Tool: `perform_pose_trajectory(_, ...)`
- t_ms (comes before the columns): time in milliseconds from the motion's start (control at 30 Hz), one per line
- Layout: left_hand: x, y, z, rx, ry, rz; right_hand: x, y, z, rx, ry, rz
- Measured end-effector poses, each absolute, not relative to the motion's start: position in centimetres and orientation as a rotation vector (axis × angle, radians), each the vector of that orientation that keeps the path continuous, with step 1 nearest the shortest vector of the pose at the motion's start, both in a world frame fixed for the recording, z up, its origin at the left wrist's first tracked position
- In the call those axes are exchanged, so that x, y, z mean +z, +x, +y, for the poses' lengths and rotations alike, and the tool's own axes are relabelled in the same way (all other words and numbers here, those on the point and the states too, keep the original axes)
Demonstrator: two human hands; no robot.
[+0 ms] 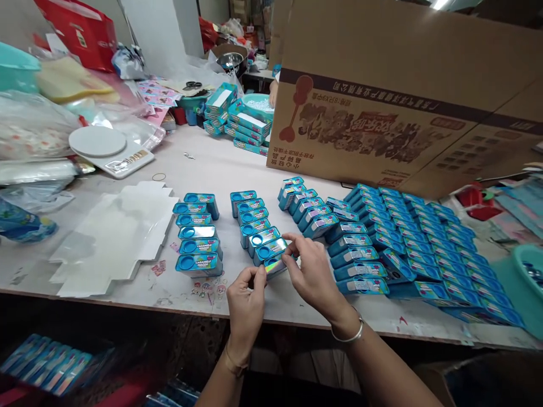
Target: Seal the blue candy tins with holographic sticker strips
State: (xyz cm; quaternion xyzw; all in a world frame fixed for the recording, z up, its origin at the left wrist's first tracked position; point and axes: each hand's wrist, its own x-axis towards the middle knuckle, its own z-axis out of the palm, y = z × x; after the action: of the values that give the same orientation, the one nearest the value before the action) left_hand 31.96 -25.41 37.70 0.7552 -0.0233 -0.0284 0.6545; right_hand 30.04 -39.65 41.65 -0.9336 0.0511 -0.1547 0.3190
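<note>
Looking down from my head camera, I have both hands over the near end of the middle row of blue upright rectangular boxes with glossy printed tops (259, 232), on a white, stained table (220, 169). My left hand (248, 297) is narrow, thumb and forefinger drawn together at the left end of a shiny, rainbow-tinted strip (275, 266) on top of the nearest box in that row. My right hand (311, 273) is narrow too, thumb and forefinger bent towards the strip's other end; I cannot tell whether either hand grips the film or only touches the box. A silver-coloured metal bangle (348, 333) circles my right wrist. Left of the middle row stands a shorter row of similar blue boxes (197, 264); to the right, many more are packed close together (424, 237). Well to the left lie a flat white sheet with a notched outline (119, 240) and, beyond it, a white scale with a round plate (127, 161). A large brown printed cardboard carton (360, 68) stands behind the boxes on the right.
</note>
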Motion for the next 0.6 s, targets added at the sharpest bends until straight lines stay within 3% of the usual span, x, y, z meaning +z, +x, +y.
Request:
perform_pose_trajectory(267, 35.5, 32.1, -26.2, -0.084, 1.672, 0.024, 40.0, 31.0, -39.5, -0.359, -2.608, 0.054)
perform_pose_trajectory(600, 33.3, 31.9, -27.0, -0.094, 1.664, 0.056, 38.9, 31.5, -40.5, -0.424, -2.412, 0.099)
